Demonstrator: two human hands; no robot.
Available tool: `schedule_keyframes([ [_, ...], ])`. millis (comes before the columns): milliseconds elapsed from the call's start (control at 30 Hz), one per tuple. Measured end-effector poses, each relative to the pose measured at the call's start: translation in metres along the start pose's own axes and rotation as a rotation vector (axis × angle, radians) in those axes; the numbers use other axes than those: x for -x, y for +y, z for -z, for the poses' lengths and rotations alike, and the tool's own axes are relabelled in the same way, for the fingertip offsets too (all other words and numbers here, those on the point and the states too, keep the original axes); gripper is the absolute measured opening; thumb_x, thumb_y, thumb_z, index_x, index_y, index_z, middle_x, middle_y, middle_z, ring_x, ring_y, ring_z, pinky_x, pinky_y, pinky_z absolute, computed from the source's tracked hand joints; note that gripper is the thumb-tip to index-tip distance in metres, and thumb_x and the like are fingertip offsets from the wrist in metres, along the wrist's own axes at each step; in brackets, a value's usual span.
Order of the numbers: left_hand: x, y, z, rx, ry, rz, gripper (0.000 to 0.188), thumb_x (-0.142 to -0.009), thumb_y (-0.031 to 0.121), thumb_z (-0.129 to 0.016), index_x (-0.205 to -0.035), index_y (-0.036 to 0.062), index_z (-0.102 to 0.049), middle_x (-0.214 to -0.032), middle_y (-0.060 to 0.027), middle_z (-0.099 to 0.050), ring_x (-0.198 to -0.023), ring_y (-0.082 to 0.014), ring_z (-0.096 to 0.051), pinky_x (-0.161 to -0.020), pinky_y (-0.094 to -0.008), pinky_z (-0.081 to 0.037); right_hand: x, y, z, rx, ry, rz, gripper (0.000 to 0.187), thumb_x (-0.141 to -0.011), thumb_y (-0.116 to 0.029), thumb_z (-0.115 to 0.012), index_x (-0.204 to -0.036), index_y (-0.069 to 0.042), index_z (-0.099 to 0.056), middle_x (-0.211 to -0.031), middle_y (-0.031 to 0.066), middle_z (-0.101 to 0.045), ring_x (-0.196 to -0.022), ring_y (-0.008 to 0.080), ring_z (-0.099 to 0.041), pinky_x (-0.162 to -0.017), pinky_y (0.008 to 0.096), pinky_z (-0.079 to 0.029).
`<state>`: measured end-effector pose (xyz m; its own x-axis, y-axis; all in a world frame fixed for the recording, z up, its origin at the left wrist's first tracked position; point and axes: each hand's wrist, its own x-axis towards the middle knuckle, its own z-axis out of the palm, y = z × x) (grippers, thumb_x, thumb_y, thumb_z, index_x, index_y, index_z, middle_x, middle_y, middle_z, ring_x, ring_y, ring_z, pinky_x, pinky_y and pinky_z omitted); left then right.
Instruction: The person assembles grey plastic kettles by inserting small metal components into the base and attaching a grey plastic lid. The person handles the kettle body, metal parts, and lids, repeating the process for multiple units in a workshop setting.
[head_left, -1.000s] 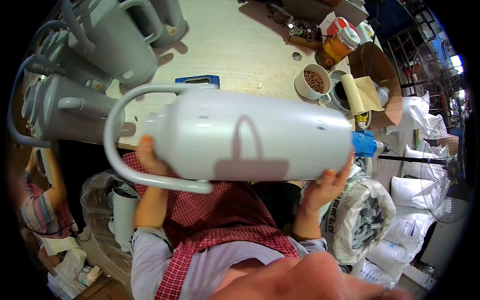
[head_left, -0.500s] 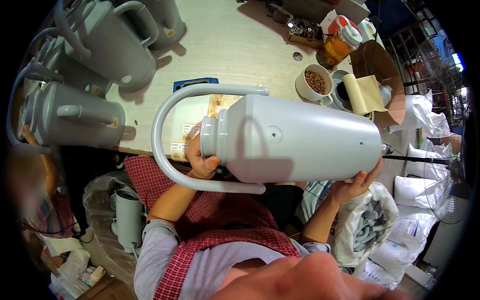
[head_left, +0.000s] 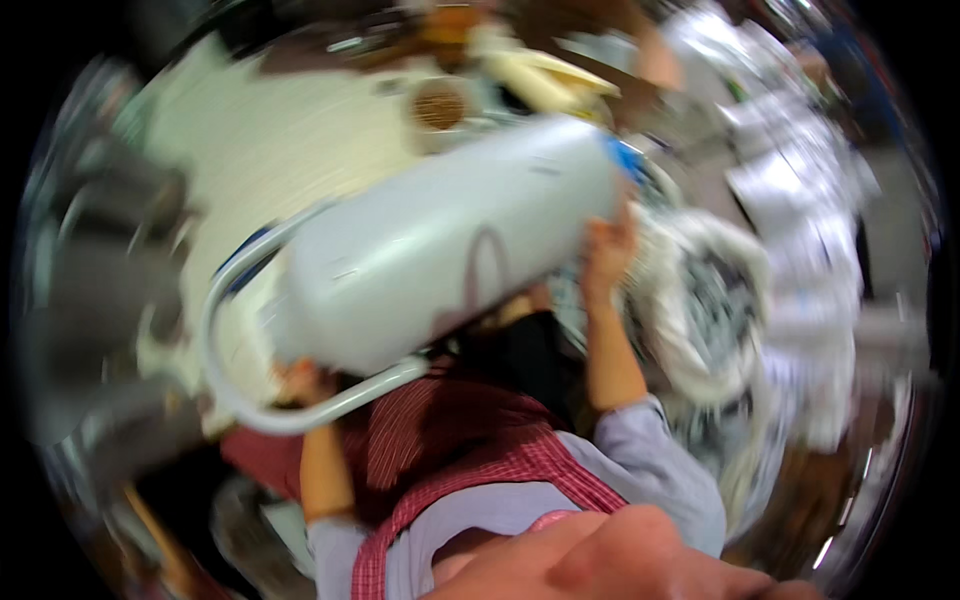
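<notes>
A large grey thermos casing [head_left: 450, 240] lies sideways across my front, tilted with its base end up to the right. Its curved carrying handle [head_left: 222, 345] loops round the neck end at the left. My left hand [head_left: 305, 382] is closed on the neck, inside that loop; its fingers are partly blurred. At the base end, my right hand [head_left: 608, 250] grips the lower side of the casing. Something blue [head_left: 625, 158] shows beside the base, too smeared to name. The whole picture is blurred by motion.
Several grey thermos casings [head_left: 100, 270] stand at the left of the pale table [head_left: 290, 130]. A cup of small brown pieces [head_left: 438, 108] sits at the back, beside a yellow sheet [head_left: 540, 80]. A white sack of grey parts [head_left: 715, 300] is at my right, white bags [head_left: 800, 230] beyond.
My view has swung to the right. The casing has turned, its base end now higher and its neck end lower. The hole and small fitting on its side are out of sight.
</notes>
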<state>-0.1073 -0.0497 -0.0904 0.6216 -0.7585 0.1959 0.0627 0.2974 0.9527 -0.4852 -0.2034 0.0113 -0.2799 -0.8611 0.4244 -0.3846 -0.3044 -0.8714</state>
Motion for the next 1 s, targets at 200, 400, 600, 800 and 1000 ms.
schedule_keyframes([
  [200,-0.026,-0.002,0.015,0.028,-0.063,0.076,0.075,-0.081,0.055,-0.071,-0.115,-0.0101,-0.055,-0.103,-0.0183,-0.064,-0.093,-0.0245,-0.063,-0.077,-0.0370,-0.052,0.014,-0.061,0.094,0.401,-0.195,0.346,0.057,-0.076,-0.018,-0.078,-0.127,-0.004,-0.058,-0.118,0.0181,-0.061,-0.109,0.0336,-0.057,-0.096,0.0389,-0.044],
  [400,-0.031,0.019,0.005,-0.080,-0.159,0.036,0.074,-0.084,0.061,-0.063,-0.106,-0.0089,-0.056,-0.094,-0.0130,-0.063,-0.086,-0.0201,-0.061,-0.071,-0.0324,-0.049,-0.002,-0.004,0.261,0.809,-0.059,-0.087,0.036,-0.074,-0.009,-0.077,-0.105,-0.003,-0.062,-0.097,0.0125,-0.062,-0.087,0.0258,-0.065,-0.075,0.0349,-0.053],
  [600,-0.036,0.026,-0.005,-0.066,-0.208,0.047,0.070,-0.086,0.060,-0.062,-0.103,-0.0079,-0.057,-0.090,-0.0118,-0.063,-0.081,-0.0180,-0.061,-0.070,-0.0310,-0.048,-0.011,0.041,0.253,0.567,-0.037,-0.043,0.036,-0.080,-0.025,-0.075,-0.105,-0.001,-0.063,-0.096,0.0148,-0.065,-0.090,0.0255,-0.063,-0.081,0.0324,-0.047],
  [800,-0.029,0.022,-0.015,0.004,-0.104,0.017,0.067,-0.085,0.057,-0.066,-0.106,-0.0067,-0.058,-0.095,-0.0100,-0.063,-0.086,-0.0172,-0.059,-0.072,-0.0301,-0.047,-0.035,-0.052,0.238,0.667,-0.040,0.258,0.024,-0.086,-0.015,-0.060,-0.106,-0.003,-0.061,-0.086,0.0128,-0.066,-0.073,0.0223,-0.064,-0.068,0.0327,-0.050],
  [1000,-0.024,-0.016,0.004,-0.101,-0.190,0.053,0.053,-0.064,0.023,-0.083,-0.105,-0.0024,-0.060,-0.101,-0.0096,-0.064,-0.093,-0.0219,-0.060,-0.084,-0.0371,-0.050,-0.068,-0.141,0.149,0.642,-0.413,0.721,0.034,-0.077,-0.011,-0.073,-0.107,-0.002,-0.061,-0.088,0.0138,-0.067,-0.073,0.0262,-0.068,-0.066,0.0322,-0.053],
])
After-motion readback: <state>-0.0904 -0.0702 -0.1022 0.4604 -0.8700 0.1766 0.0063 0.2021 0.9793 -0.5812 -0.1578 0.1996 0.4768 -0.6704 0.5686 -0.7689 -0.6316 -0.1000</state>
